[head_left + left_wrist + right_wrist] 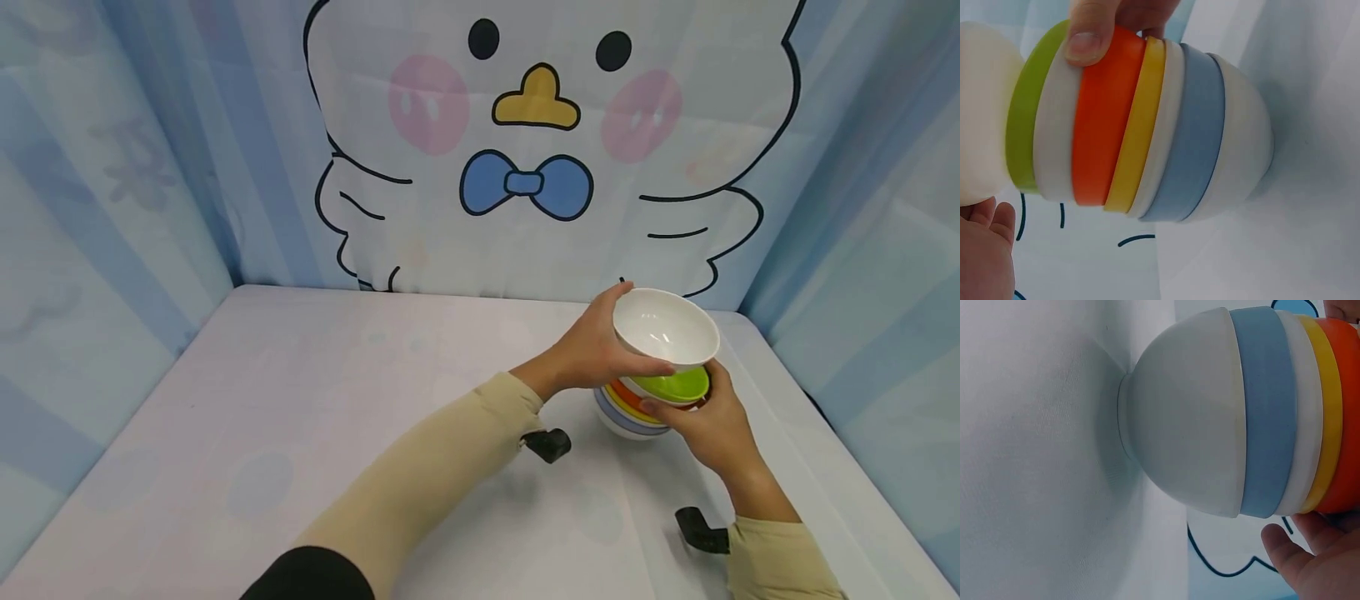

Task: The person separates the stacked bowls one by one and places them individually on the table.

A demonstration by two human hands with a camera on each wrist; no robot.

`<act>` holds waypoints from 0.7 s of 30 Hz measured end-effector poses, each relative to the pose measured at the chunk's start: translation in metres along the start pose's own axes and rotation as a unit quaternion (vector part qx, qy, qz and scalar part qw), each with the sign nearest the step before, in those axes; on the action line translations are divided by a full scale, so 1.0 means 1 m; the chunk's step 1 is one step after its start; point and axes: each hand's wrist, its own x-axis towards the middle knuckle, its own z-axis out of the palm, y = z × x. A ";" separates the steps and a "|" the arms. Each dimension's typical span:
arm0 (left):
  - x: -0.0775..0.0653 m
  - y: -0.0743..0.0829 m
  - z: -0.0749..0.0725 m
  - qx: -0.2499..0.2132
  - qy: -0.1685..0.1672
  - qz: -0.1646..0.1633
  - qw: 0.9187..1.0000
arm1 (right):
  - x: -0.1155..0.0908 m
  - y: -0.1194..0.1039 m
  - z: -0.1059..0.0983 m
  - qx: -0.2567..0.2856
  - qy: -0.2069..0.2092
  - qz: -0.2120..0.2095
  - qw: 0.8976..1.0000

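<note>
Left hand [600, 346] holds 1 white bowl [666, 327] over 1 stack of 7 bowls [628, 410]; right hand [712, 425] grips stack.

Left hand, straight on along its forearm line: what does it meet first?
The white bowl that the left hand holds. Past that, the line seems to run toward the blue fabric wall around the far right corner; depth there is hard to judge.

We see the top bowl [666, 327] plain white, the stacked bowls [1138, 128] banded lime green, white, orange, yellow, white, blue and white, sleeves [438, 454] beige, the table [375, 375] white (faintly blue-spotted), the curtain [60, 200] pale blue with broad stripes.
</note>
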 end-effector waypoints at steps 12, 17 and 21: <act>-0.008 -0.006 -0.032 -0.017 0.052 0.022 0.998 | 0.001 -0.004 -0.001 -0.013 -0.009 0.040 0.999; -0.014 -0.015 -0.050 -0.003 0.081 -0.001 0.997 | 0.001 -0.005 -0.001 -0.014 -0.009 0.048 0.999; -0.020 -0.026 -0.068 0.007 0.101 -0.019 0.995 | 0.001 -0.006 -0.001 -0.014 -0.009 0.052 0.999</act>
